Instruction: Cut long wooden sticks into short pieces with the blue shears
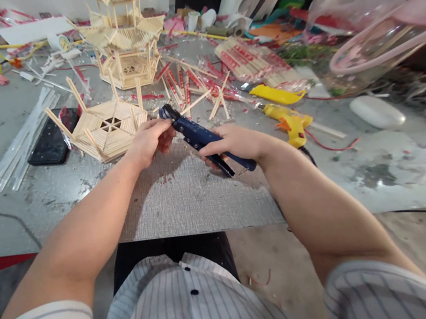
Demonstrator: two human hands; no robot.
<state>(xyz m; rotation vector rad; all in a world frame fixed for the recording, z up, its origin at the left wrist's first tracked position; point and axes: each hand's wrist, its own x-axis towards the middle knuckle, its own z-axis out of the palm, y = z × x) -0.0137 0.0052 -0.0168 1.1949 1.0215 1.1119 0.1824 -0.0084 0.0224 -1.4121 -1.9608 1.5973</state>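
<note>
My right hand is wrapped around the handles of dark blue pliers, whose handles are spread apart. At the black jaws, the fingers of my left hand are pinched together. A thin wooden stick extends beyond the jaws in line with those fingers; its near end is hidden. Just left of my left hand lies a hexagonal wooden stick frame with several upright posts and a spoked opening in its middle. Behind it stands a tiered pagoda model made of similar sticks.
Loose sticks and red-printed wrappers lie beyond the pliers. At right are a yellow glue gun, a yellow-handled cutter and a white mouse-shaped object. A black phone and clear glue sticks lie at left on the grey table.
</note>
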